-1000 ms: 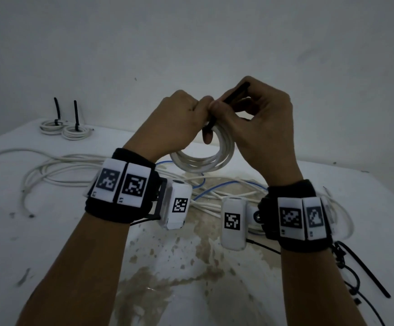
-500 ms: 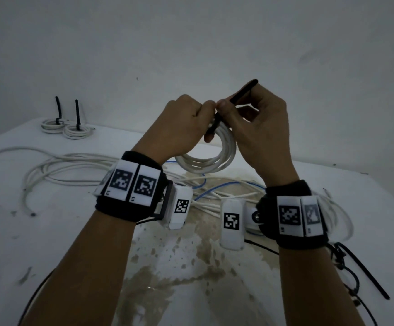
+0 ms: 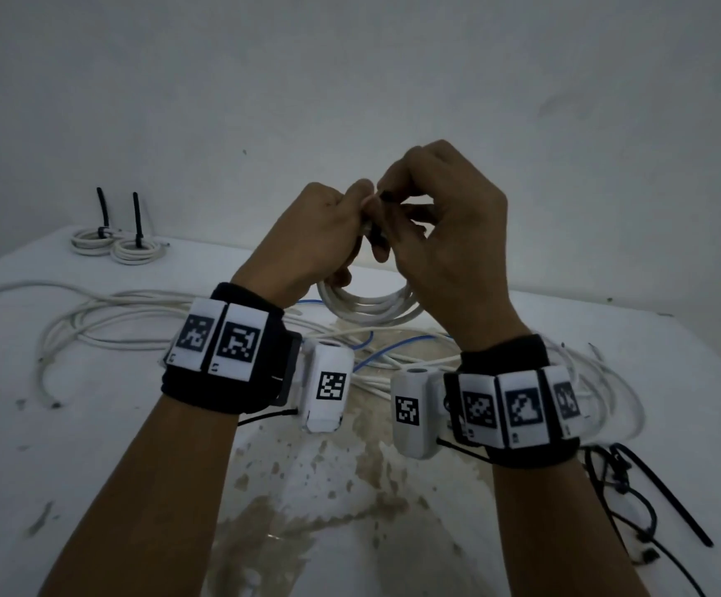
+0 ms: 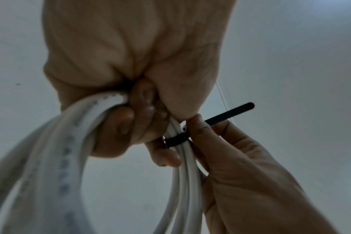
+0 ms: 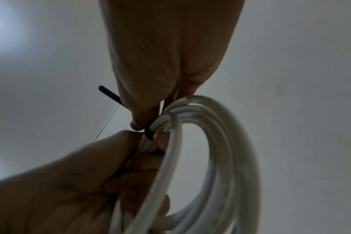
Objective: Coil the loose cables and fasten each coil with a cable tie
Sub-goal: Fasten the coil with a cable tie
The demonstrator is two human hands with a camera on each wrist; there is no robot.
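Gripping white cable coil [image 3: 371, 305]: left hand [image 3: 311, 234] fingers curled | right hand [image 3: 444, 217] fingers pinching black cable tie [image 4: 175, 140]

This looks like a plain workroom, not a home room or a shop. The wall [image 3: 350, 79] is bare, painted white-grey, with a few small dark marks and nothing hung on it. The worktop [image 3: 70, 445] is white and worn: its paint is chipped off in brown patches near the middle, and dark scuffs are spread over it. Loose white cables [image 3: 113, 321] and a thin blue cable [image 3: 397, 347] lie on it in a tangle. Two coils [image 3: 117, 247] bound with black ties stand at the far left corner, and spare black ties [image 3: 651, 493] lie at the right edge. The light is dim.
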